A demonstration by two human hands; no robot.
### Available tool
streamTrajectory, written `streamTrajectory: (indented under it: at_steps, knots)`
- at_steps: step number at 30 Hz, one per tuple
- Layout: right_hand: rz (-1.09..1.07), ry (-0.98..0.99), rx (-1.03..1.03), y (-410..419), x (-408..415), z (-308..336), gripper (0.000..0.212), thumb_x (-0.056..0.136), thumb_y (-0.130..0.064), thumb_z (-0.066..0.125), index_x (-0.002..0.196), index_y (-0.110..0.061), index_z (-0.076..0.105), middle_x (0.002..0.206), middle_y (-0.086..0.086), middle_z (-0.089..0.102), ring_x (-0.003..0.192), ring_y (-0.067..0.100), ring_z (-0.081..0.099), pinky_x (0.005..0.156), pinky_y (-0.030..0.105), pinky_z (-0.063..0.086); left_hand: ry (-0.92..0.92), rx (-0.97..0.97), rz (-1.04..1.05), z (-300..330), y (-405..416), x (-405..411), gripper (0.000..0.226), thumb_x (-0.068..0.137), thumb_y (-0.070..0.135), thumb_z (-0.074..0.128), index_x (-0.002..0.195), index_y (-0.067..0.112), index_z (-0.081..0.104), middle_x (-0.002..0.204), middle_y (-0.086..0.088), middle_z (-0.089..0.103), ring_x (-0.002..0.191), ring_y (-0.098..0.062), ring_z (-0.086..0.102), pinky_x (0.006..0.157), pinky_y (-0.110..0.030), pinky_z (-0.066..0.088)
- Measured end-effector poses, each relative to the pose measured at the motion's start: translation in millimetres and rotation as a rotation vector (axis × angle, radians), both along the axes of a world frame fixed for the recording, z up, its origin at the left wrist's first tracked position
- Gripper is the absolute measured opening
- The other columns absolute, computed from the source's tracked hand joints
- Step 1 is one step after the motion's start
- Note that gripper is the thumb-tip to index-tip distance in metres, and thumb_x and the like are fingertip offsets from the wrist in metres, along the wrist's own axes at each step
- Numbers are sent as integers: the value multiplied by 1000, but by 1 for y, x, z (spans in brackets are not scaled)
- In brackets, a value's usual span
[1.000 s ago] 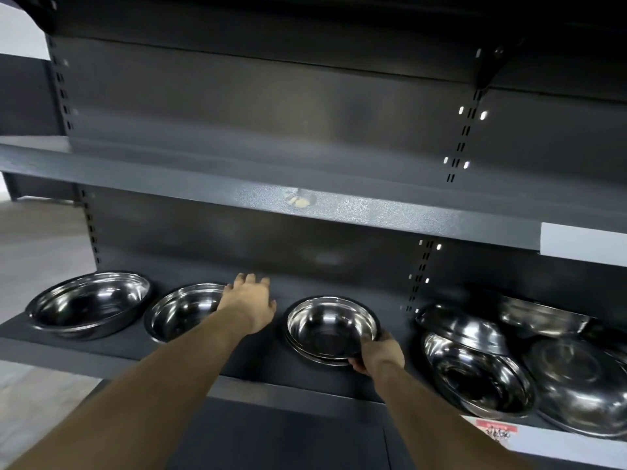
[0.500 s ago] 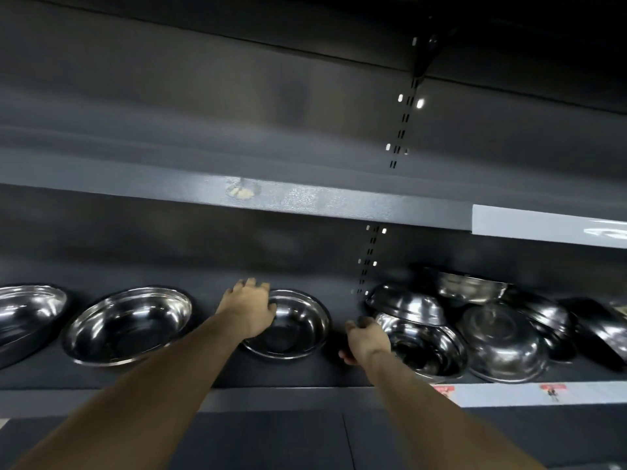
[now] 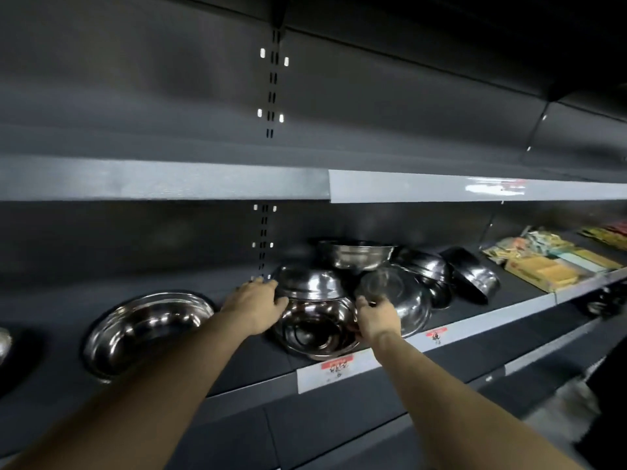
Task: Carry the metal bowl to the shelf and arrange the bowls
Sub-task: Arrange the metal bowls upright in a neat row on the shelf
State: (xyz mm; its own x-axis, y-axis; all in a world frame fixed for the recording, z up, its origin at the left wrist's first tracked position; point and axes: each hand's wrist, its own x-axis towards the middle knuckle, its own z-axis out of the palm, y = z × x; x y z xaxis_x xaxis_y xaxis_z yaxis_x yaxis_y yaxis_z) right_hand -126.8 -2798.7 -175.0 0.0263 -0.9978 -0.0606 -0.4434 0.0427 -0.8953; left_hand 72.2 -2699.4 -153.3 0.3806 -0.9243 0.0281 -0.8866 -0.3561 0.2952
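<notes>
No text can be read. Two red-and-white price labels sit on the front edge strip of the shelf (image 3: 475,325) that carries the metal bowls, one label (image 3: 336,366) near and left, the other label (image 3: 436,335) farther right; their dark characters are too blurred to make out. Printing on the packaged goods (image 3: 543,262) at far right is likewise illegible.

Both hands left the single bowl (image 3: 146,329) and shifted right to the pile. Left hand (image 3: 254,305) now touches the upturned bowl (image 3: 307,283); right hand (image 3: 376,317) holds the tilted bowl's (image 3: 315,329) rim.
</notes>
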Motion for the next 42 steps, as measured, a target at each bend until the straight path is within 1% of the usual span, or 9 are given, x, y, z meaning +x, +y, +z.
streamTrajectory:
  at_steps: [10, 14, 17, 19, 21, 25, 29, 36, 42]
  knots:
    - [35, -103, -7, -110, -51, 16, 48, 98, -43, 51, 125, -5, 58, 121, 17, 69, 114, 37, 64, 104, 44, 48, 84, -66, 144, 4, -102, -66, 75, 96, 58, 39, 156, 16, 22, 152, -15, 41, 137, -33, 44, 110, -43, 39]
    - [76, -137, -4, -137, -56, 24, 53, 98, -50, 49, 124, -5, 58, 121, 16, 67, 117, 37, 61, 105, 42, 45, 58, -114, 233, 9, -119, -77, 75, 95, 62, 37, 154, 16, 25, 151, -13, 42, 135, -33, 45, 105, -44, 40]
    - [124, -214, 48, -150, -52, 27, 53, 96, -57, 47, 115, -9, 58, 108, 12, 71, 90, 34, 73, 90, 46, 57, 49, -123, 261, 14, -129, -82, 72, 95, 62, 36, 148, 14, 33, 145, -13, 47, 133, -32, 47, 103, -43, 41]
    - [137, -270, 115, -154, -49, 31, 56, 94, -61, 47, 116, -10, 56, 95, 7, 71, 58, 24, 73, 65, 35, 63, 49, -109, 269, 16, -134, -82, 74, 95, 63, 36, 147, 11, 35, 145, -14, 47, 134, -32, 45, 105, -43, 40]
    - [141, -302, 156, -159, -44, 36, 63, 92, -63, 51, 124, -8, 53, 86, 5, 70, 50, 20, 68, 54, 30, 60, 50, -79, 274, 18, -137, -80, 80, 93, 67, 37, 148, 8, 35, 145, -16, 46, 135, -32, 44, 107, -43, 40]
    - [163, -384, 221, -163, -31, 45, 50, 94, -50, 58, 114, -4, 53, 92, 16, 74, 43, 18, 63, 37, 23, 52, 24, 6, 265, 19, -133, -72, 90, 88, 73, 41, 151, 9, 32, 147, -17, 42, 136, -33, 41, 111, -44, 38]
    - [146, -444, 254, -165, -22, 47, 33, 97, -28, 53, 111, 3, 57, 103, 29, 72, 41, 21, 63, 33, 20, 47, 9, 53, 279, 22, -125, -62, 87, 87, 73, 45, 149, 12, 36, 147, -15, 42, 136, -33, 41, 111, -46, 38]
    - [100, -415, 181, -160, -13, 46, 35, 96, -27, 49, 102, 5, 60, 71, 19, 72, 39, 25, 67, 35, 21, 49, -80, 82, 316, 38, -103, -46, 65, 92, 60, 48, 138, 14, 49, 140, -14, 49, 132, -32, 46, 110, -42, 38]
    - [241, -473, 168, -133, 11, 48, 41, 96, -24, 48, 127, 2, 49, 87, 29, 72, 39, 22, 67, 37, 20, 49, -65, 82, 395, 49, -65, -25, 58, 95, 53, 49, 138, 14, 51, 139, -15, 49, 132, -33, 45, 110, -42, 38]
